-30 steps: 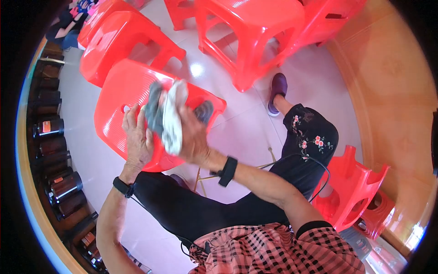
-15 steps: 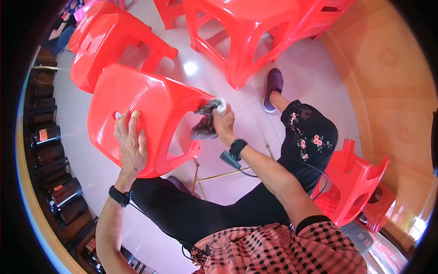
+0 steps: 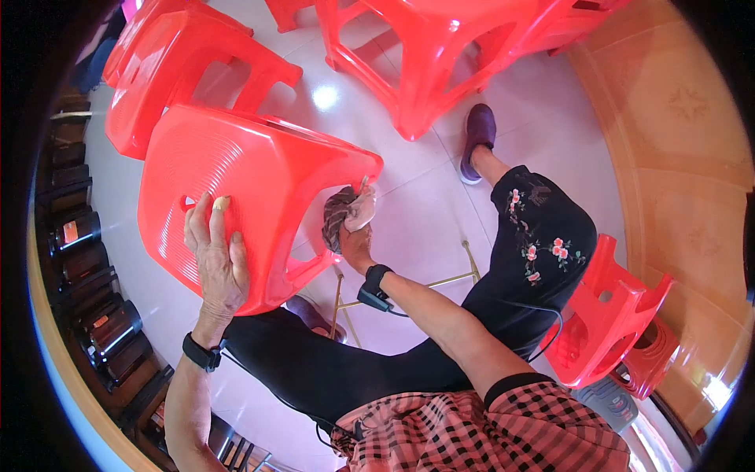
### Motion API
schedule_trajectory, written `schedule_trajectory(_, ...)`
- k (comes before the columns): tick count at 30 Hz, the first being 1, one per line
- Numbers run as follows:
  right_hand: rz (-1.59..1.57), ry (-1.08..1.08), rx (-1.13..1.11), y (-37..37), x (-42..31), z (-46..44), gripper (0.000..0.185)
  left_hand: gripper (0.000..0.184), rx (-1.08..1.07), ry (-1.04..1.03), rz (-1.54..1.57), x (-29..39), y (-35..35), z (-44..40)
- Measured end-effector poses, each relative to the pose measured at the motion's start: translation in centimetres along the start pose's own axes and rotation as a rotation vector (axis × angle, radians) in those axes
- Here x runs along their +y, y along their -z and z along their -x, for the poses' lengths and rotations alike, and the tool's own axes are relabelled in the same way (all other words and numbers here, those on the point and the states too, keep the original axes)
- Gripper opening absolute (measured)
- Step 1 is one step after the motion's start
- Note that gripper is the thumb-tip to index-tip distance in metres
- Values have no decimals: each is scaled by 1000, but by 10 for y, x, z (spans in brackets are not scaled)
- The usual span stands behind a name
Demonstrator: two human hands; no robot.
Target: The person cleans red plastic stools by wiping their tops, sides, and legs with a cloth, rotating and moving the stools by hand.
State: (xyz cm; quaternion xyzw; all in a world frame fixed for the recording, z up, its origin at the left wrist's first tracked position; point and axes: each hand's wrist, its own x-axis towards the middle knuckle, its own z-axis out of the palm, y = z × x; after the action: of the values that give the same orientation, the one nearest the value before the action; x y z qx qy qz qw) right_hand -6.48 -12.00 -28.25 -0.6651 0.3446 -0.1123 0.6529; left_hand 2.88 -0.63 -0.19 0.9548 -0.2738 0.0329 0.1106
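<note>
A red plastic stool (image 3: pixel 263 185) lies tipped on its side by my left knee, its ribbed seat facing left. My left hand (image 3: pixel 220 271) rests flat on that seat with fingers stretched out near the small centre hole; one fingertip has a yellowish covering. My right hand (image 3: pixel 358 250) grips a crumpled cleaning cloth (image 3: pixel 340 214), dark striped with a pale part, at the opening between the stool's legs. Whether the cloth touches the stool's inner side, I cannot tell.
More red stools (image 3: pixel 177 59) lie behind at the upper left, and a large red stool (image 3: pixel 409 71) stands ahead. Another red stool (image 3: pixel 605 315) sits at my right beside wooden panelling (image 3: pixel 676 149). A thin brass-coloured metal frame (image 3: pixel 409 287) is between my legs. Dark jars (image 3: pixel 110 330) line the left.
My right hand has moved left and down with the cloth, from beside the stool's leg to the gap between the legs. The stool and my left hand have shifted slightly left.
</note>
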Motion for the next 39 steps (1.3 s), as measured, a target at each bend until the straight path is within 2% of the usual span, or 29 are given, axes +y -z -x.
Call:
schedule_trajectory(2,14,89,61,14,-5,-8,37,43,4,-9,-2,-1,0,0)
schedule_trajectory(4,57,105,-228,42,-10,-18,38,43,6,-8,2,-1,1,-1)
schedule_trajectory(5,194,33,-292,52,-12,-23,42,43,0,-4,4,-1,1,-2)
schedule_trajectory(6,196,39,-291,59,-2,-31,42,43,6,-4,6,0,1,-2)
schedule_trajectory(8,562,-542,-367,65,27,-51,44,43,4,0,11,0,1,-2)
schedule_trajectory(9,561,-544,-371,68,28,-58,44,43,2,2,8,-1,1,-2)
schedule_trajectory(11,209,-497,3,76,28,-71,40,43,14,2,20,-1,-1,-1)
schedule_trajectory(12,64,-485,-18,79,14,-85,41,43,2,4,26,0,-2,-1)
schedule_trajectory(13,151,-453,9,74,34,-112,40,43,-8,4,15,1,0,-2)
schedule_trajectory(14,7,-394,120,71,19,-127,40,43,-16,7,-1,0,1,-2)
schedule_trajectory(16,-5,-427,21,78,-11,-160,47,43,-19,12,4,0,1,-1)
schedule_trajectory(18,-261,-622,-180,71,-13,-187,50,43,-26,15,12,0,2,0)
schedule_trajectory(19,-261,-632,-183,67,-18,-182,50,43,-27,10,13,1,3,0)
schedule_trajectory(21,198,-484,-261,54,-25,-170,46,43,-37,9,14,2,2,0)
schedule_trajectory(22,162,-310,-79,30,31,-172,50,43,-36,13,14,2,2,1)
schedule_trajectory(24,-53,-273,20,26,16,-142,58,43,-38,14,16,1,1,2)
schedule_trajectory(26,161,-418,-52,28,21,-119,64,42,-29,7,16,1,1,1)
schedule_trajectory(27,108,-533,38,24,2,-104,65,42,-23,5,18,1,1,1)
schedule_trajectory(28,161,-540,-40,27,-1,-90,68,42,-21,3,6,1,0,0)
schedule_trajectory(29,152,-317,25,21,5,-67,65,42,-21,1,-7,1,1,0)
schedule_trajectory(30,253,-528,-86,11,26,-51,54,42,-17,-1,-8,1,1,0)
schedule_trajectory(31,408,-324,-190,5,41,-25,45,42,-16,2,-4,2,2,0)
schedule_trajectory(32,317,-349,-165,0,38,0,38,41,-14,5,0,2,2,-1)
schedule_trajectory(33,323,-412,-259,-1,39,24,35,41,-7,1,-1,3,2,-1)
schedule_trajectory(34,225,-230,-335,3,45,46,34,41,-11,7,-4,3,2,-2)
schedule_trajectory(35,346,-481,-557,9,30,51,35,41,-15,12,-7,4,1,-3)
schedule_trajectory(36,378,-355,-710,16,28,51,34,41,-9,8,-6,3,2,-4)
schedule_trajectory(38,477,-334,-760,28,28,36,38,41,-15,0,22,2,2,-3)
schedule_trajectory(39,492,-423,-684,31,41,19,41,41,-14,5,29,2,1,-1)
